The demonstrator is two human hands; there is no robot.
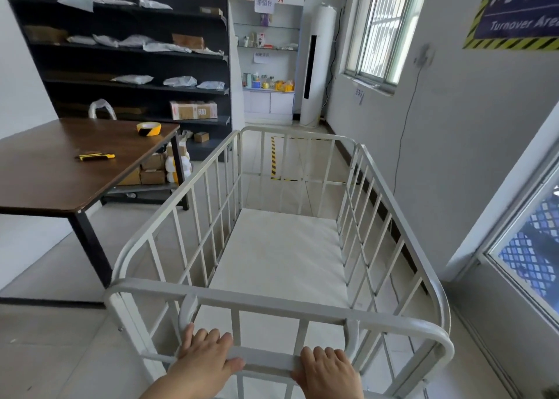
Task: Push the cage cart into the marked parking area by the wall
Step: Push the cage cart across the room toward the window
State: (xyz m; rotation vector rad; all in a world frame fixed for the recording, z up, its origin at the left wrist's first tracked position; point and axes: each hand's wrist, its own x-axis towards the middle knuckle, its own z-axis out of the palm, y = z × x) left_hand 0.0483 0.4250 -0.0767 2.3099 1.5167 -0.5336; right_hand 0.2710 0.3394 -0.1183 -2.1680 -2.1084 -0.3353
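Observation:
A white metal cage cart (281, 247) with barred sides and an empty white floor stands lengthwise in front of me. Both hands hold its near push handle (266, 361): my left hand (204, 358) wraps the bar's left part, my right hand (328, 368) its right part. Beyond the cart's far end, yellow-and-black striped tape (273, 159) marks a rectangle on the floor by the right wall. The cart's far rail hides part of that marked area.
A brown table (60, 168) with a tape roll (148, 128) and a yellow cutter (95, 156) stands left of the cart. Boxes lie under it. Dark shelving (127, 51), a white cabinet (267, 57) and a tall air conditioner (317, 66) line the far wall. The right wall (438, 141) runs close alongside the cart.

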